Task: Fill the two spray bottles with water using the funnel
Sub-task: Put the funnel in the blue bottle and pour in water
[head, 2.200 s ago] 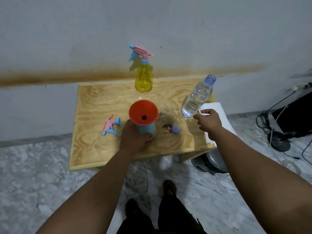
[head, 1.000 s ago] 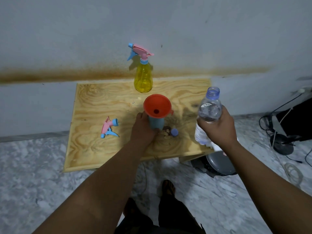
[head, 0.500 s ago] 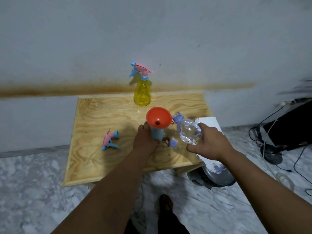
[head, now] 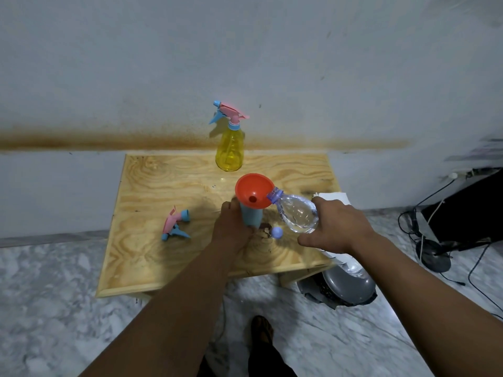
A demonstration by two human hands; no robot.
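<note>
The left hand (head: 231, 227) curls around the blue bottle (head: 251, 216), which stands on the wooden table (head: 163, 257) with one orange funnel (head: 254, 193) in its neck. The right hand (head: 336, 227) grips one tilted water bottle (head: 296, 212), mouth at the funnel rim. One yellow spray bottle (head: 229, 151) stands far, by the grey wall (head: 245, 50). One loose sprayer (head: 174, 223) lies left, one cap (head: 277, 232) near; marble floor (head: 49, 308) below

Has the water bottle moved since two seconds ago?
Yes. The water bottle, gripped by the right hand, left the table's right side and now tilts leftward, mouth at the orange funnel rim.
</note>
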